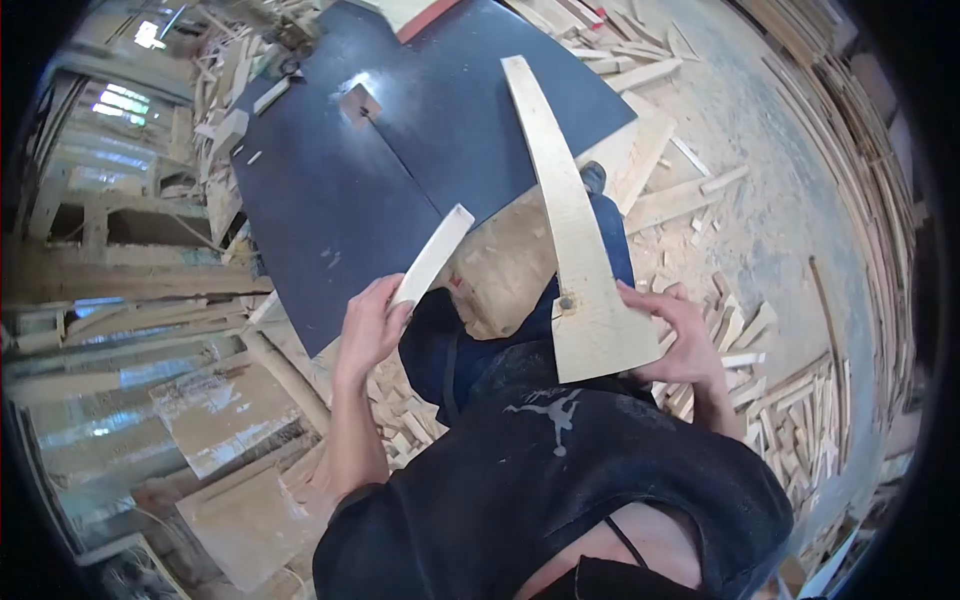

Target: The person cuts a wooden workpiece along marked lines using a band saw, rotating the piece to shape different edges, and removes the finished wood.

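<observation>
My left hand point(373, 325) is closed around the lower end of a short, narrow wooden strip point(436, 254), which tilts up to the right over the front edge of a dark table point(330, 220). In my right hand point(680, 335) is a long, tapered wooden board point(575, 225), gripped at its wide lower right edge. A dark knot shows near the board's lower left side. Its narrow tip lies over the table's right part. The two pieces of wood are apart.
A thin blade point(365, 110) stands in the table at a pale insert, with a slot running toward me. Wood offcuts point(800, 420) cover the floor at the right. Long boards point(860, 180) are stacked along the right wall. Flat panels point(225, 410) lie at the left.
</observation>
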Demonstrator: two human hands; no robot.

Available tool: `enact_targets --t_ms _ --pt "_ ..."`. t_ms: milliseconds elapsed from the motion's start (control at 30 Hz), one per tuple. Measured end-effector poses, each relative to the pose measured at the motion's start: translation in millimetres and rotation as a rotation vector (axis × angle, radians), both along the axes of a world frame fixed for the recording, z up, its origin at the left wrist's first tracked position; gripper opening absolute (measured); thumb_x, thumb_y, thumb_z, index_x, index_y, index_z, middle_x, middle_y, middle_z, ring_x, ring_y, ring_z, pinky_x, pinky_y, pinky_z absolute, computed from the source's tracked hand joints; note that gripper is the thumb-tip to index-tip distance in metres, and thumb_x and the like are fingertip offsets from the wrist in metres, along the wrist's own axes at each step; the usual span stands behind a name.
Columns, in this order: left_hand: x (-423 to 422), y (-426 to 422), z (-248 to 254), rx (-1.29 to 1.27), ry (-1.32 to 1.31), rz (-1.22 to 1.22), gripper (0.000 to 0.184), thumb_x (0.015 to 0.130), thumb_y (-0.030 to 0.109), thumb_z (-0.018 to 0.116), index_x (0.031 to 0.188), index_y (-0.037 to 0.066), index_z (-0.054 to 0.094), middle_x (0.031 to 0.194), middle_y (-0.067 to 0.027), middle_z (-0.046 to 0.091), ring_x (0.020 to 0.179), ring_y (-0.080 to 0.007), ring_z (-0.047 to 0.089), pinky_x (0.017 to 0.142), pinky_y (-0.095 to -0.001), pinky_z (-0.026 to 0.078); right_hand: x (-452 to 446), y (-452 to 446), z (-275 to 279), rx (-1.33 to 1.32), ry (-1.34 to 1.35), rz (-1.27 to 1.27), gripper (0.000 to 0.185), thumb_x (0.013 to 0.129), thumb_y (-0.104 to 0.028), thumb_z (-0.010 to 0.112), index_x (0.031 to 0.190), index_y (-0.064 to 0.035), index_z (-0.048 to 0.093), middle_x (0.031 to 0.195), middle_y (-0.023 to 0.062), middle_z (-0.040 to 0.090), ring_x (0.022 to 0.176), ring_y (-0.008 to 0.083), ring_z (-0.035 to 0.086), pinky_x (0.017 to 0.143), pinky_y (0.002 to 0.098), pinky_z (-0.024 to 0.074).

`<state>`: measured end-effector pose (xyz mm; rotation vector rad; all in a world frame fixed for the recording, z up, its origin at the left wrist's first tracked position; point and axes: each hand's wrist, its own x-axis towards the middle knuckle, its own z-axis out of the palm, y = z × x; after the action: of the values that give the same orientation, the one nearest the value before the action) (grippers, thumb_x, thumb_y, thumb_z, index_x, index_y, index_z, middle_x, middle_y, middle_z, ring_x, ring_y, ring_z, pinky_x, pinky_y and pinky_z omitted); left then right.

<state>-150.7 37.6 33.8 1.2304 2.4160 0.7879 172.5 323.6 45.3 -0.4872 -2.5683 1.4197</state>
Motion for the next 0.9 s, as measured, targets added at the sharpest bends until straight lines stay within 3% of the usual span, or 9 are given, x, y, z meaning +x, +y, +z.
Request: enact_targets --t_ms 167,233,333,400,467,567,600,733,900 --pt "-57.9 -42.2 32.8 -0.182 0.092 -0.028 0.032 0.076 0.003 0.072 0.108 0.007 0.072 0.098 -0.0172 0.071 0.091 -0.0380 0.069 0.081 -0.0417 0.055 -25.5 -22.0 -49.4 -0.041 0.000 0.039 0.082 0.056 -0.023 0.094 0.130 -0.0078 0.061 0.141 0.0139 0.064 0.144 0.0271 0.049 0.106 0.0464 0.0312" --pt "-105.6 -47.7 43.0 -0.479 0.454 -0.044 0.025 0.080 0.004 0.062 0.098 0.013 0.075 0.090 -0.0141 0.070 0.089 -0.0334 0.068 0.087 -0.0458 0.051 -38.4 -33.1 -60.2 0.075 0.136 0.058 0.082 0.057 -0.023 0.095 0.129 -0.0080 0.058 0.144 0.0143 0.060 0.147 0.0313 0.045 0.108 0.0499 0.0297" --pt "-132.5 -41.7 72.6 -0.392 1.016 0.212 0.037 0.094 0.010 0.060 0.131 0.015 0.064 0.121 -0.0165 0.066 0.108 -0.0350 0.064 0.110 -0.0568 0.035 -60.1 -55.0 -72.6 0.133 0.256 0.041 0.080 0.055 -0.024 0.096 0.121 -0.0086 0.053 0.141 0.0158 0.051 0.141 0.0384 0.043 0.106 0.0509 0.0307" --pt "-131.1 -42.8 74.5 -0.175 1.118 0.378 0.044 0.092 0.011 0.065 0.136 0.009 0.059 0.126 -0.0182 0.065 0.114 -0.0354 0.064 0.109 -0.0533 0.039 -76.5 -69.7 -71.8 0.166 0.293 0.008 0.079 0.053 -0.025 0.096 0.117 -0.0087 0.052 0.136 0.0166 0.051 0.132 0.0372 0.046 0.104 0.0500 0.0319" --pt "-107.1 -45.4 55.0 -0.038 0.879 0.318 0.049 0.090 0.018 0.072 0.135 0.004 0.058 0.123 -0.0185 0.067 0.111 -0.0357 0.066 0.099 -0.0473 0.049 -100.9 -87.8 -71.1 0.231 0.403 -0.026 0.081 0.051 -0.027 0.096 0.116 -0.0081 0.049 0.129 0.0168 0.050 0.120 0.0342 0.047 0.100 0.0492 0.0337" --pt "-13.5 -27.0 13.4 -0.002 0.010 0.344 0.060 0.092 0.035 0.076 0.138 0.002 0.055 0.106 -0.0172 0.070 0.094 -0.0275 0.070 0.083 -0.0381 0.056 -135.1 -117.0 -79.4 0.264 0.441 -0.101 0.083 0.051 -0.028 0.096 0.116 -0.0056 0.048 0.129 0.0195 0.049 0.120 0.0365 0.046 0.100 0.0507 0.0347" --pt "20.6 -17.9 4.5 0.119 -0.665 0.470 0.057 0.095 0.034 0.073 0.140 0.005 0.054 0.107 -0.0129 0.069 0.093 -0.0177 0.068 0.078 -0.0327 0.056 -145.1 -128.8 -80.7 0.265 0.444 -0.127 0.083 0.052 -0.029 0.096 0.115 -0.0048 0.048 0.129 0.0202 0.048 0.120 0.0372 0.046 0.100 0.0515 0.0348" --pt "103.1 11.8 -61.1 0.577 -0.903 0.865 0.061 0.097 0.029 0.073 0.148 0.009 0.047 0.110 -0.0073 0.064 0.087 -0.0134 0.064 0.069 -0.0269 0.055 -164.3 -141.4 -84.9 0.287 0.529 -0.128 0.083 0.053 -0.032 0.096 0.114 -0.0024 0.047 0.130 0.0230 0.047 0.121 0.0405 0.045 0.102 0.0556 0.0343" --pt "115.9 22.1 -72.2 0.923 -1.166 1.003 0.068 0.092 0.018 0.079 0.147 0.006 0.040 0.122 -0.0102 0.063 0.111 -0.0174 0.063 0.086 -0.0341 0.057 -157.0 -114.3 -75.3 0.364 0.456 0.208 0.078 0.064 -0.035 0.091 0.119 -0.0004 0.048 0.138 0.0265 0.045 0.129 0.0431 0.043 0.106 0.0547 0.0329"
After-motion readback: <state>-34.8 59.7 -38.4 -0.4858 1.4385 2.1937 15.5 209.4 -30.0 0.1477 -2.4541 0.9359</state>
